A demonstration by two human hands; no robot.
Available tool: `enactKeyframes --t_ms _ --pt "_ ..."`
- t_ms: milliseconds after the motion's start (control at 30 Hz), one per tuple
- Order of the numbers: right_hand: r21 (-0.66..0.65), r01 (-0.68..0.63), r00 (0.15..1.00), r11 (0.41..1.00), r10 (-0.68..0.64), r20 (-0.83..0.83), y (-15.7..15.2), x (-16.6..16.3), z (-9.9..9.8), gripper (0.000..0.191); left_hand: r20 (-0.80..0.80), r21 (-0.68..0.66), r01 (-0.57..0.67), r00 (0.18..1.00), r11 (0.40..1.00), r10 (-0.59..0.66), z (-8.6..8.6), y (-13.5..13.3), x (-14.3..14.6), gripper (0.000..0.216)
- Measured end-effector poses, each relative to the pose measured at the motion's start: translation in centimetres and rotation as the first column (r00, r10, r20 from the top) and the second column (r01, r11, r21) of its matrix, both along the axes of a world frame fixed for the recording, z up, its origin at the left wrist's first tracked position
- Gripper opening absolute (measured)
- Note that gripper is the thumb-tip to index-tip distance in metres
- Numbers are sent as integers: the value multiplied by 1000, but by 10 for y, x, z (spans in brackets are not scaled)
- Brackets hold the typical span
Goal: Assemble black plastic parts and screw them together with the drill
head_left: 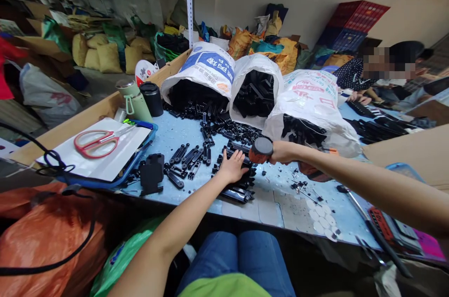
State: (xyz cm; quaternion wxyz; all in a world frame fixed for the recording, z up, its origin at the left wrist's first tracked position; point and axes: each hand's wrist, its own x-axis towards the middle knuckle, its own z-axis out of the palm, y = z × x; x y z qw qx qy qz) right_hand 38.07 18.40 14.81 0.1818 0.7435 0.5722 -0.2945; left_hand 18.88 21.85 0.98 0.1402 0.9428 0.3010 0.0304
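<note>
My left hand lies flat, fingers spread, on a stack of long black plastic parts on the blue table. My right hand is closed round a tool with a round black and orange handle, held just above the same stack. More black parts lie scattered to the left of my left hand. What the tool's tip touches is hidden.
Three white sacks full of black parts stand at the back of the table. Red scissors lie on a white sheet at left, near a green flask and black cup. Another person works at far right. Tools lie at right.
</note>
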Motion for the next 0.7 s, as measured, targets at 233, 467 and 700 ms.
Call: enactKeyframes --t_ms 233,467,700 --pt "-48 -110 994 993 110 -2 -17 -19 10 24 99 -51 60 994 997 -55 -3 -51 -33 86" --pt "-47 -152 987 987 154 54 -25 -35 10 22 110 -30 90 990 996 -86 -1 -51 -37 95" --pt "41 -263 957 964 255 138 -49 -51 18 18 95 131 71 992 989 -84 -11 -73 -48 91"
